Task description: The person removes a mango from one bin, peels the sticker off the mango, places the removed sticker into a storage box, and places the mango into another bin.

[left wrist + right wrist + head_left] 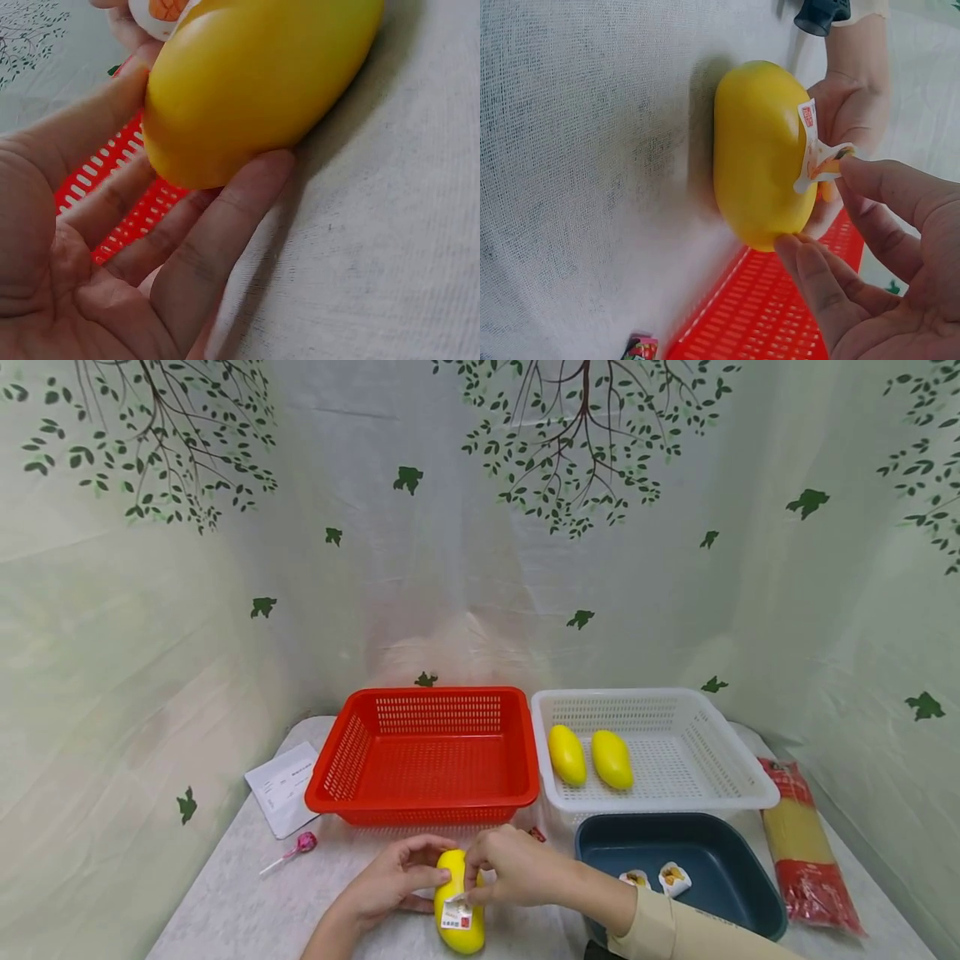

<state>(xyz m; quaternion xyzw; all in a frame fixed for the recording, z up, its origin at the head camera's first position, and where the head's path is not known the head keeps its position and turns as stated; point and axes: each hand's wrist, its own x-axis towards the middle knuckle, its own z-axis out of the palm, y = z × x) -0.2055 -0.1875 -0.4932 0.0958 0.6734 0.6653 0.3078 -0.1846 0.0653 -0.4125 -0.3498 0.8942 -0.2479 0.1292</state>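
Observation:
On the table, near its front edge, lies a yellow mango (463,942), and my left hand (397,878) holds its side between thumb and fingers. A white sticker (455,917) with printing clings to the fruit. Its far end is lifted, and my right hand (517,864) pinches that loose end between thumb and forefinger. In the right wrist view the sticker (808,124) stands partly off the skin, folded towards the fingertips. The other fingers of that hand touch the mango's end. The left wrist view shows the mango (247,90) against the left fingertips.
Behind the hands are a red basket (420,817) and a white basket (705,793) holding two mangoes (567,756). A dark blue tray (731,860) contains two crumpled stickers (674,878). Left lie a lollipop (306,842) and white paper (285,785); right, a red-and-yellow packet (806,843).

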